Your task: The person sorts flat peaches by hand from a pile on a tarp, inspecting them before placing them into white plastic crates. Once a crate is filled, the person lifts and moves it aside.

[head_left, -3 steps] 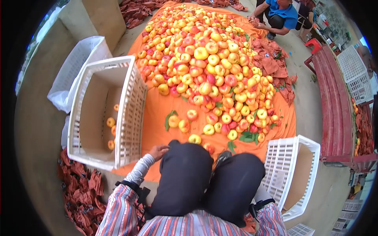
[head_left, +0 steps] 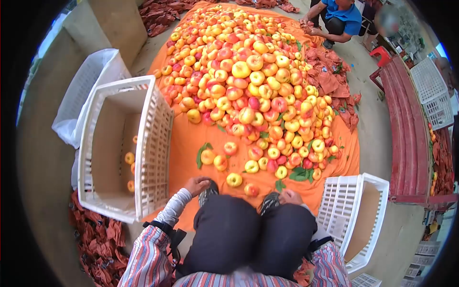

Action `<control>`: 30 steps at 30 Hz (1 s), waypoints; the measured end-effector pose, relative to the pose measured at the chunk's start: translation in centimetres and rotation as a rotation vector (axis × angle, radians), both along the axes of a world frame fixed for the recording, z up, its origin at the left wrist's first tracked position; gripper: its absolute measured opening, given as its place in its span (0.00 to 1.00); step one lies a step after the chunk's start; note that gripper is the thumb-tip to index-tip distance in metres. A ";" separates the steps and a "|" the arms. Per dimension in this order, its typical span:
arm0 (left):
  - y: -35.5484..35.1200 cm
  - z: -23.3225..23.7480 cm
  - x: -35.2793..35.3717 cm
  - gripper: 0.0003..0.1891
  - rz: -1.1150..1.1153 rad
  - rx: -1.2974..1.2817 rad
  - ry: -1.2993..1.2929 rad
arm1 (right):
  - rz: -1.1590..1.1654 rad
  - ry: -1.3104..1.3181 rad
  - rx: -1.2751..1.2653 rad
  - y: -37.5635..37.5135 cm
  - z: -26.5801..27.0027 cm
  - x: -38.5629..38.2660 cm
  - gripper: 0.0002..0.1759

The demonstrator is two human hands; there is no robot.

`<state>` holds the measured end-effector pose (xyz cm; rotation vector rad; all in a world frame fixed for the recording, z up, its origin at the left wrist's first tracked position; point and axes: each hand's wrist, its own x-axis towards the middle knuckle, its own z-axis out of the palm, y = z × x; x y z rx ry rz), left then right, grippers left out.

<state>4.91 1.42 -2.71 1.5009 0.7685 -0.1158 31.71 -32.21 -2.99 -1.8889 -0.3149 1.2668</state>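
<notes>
Two hands: both are low in front of the knees (head_left: 224,229) of the crouching person, at the near edge of the orange cloth (head_left: 186,138).
Left hand (head_left: 197,184): palm down by the left shoe; the grip is loosely apart with nothing in it.
Right hand (head_left: 290,196): only the knuckles show above the right knee; I cannot tell whether its grip is apart or closed.
Nearest fruit: a yellow peach (head_left: 234,179) and a red peach (head_left: 251,190) lie loose on the cloth between the hands, touching neither.
Main stock: the peach heap (head_left: 253,81) covers the middle and far part of the cloth, well apart from both hands.
Left crate (head_left: 155,143): white slatted plastic, just beside the left hand; a few peaches (head_left: 129,158) lie on its floor.
Right crate (head_left: 344,210): white, just beside the right knee; no fruit shows inside.
Step in hand, as judged: picking from the loose fruit, hands between picks.
Next move calls for: a short forward reach to the yellow peach, a gentle close around soft fruit, then a lift over the tall crate wall.
Other person (head_left: 342,12): crouches at the far edge of the cloth.
Writing: no brand, label or lettering can be read anywhere.
</notes>
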 end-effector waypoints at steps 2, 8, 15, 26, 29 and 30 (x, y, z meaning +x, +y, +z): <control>1.5 -1.5 4.4 0.16 0.065 -0.052 -0.079 | 0.137 -0.284 -0.002 7.2 3.4 2.9 0.15; 7.0 1.1 21.1 0.16 0.325 0.123 -0.264 | 0.163 -0.929 0.387 25.5 6.5 11.3 0.16; 10.5 1.4 31.0 0.23 0.441 0.535 0.273 | 0.453 -1.274 -0.109 35.4 6.9 12.4 0.23; 8.6 0.2 31.7 0.23 0.652 0.505 0.171 | 0.477 -1.372 -0.052 35.8 5.6 11.9 0.14; 7.7 -0.9 30.5 0.21 0.666 0.582 -0.012 | 0.193 -1.004 0.311 33.1 3.1 13.3 0.19; 7.7 -0.9 29.8 0.21 0.633 0.477 -0.013 | 0.018 -0.549 0.309 32.2 2.9 13.3 0.21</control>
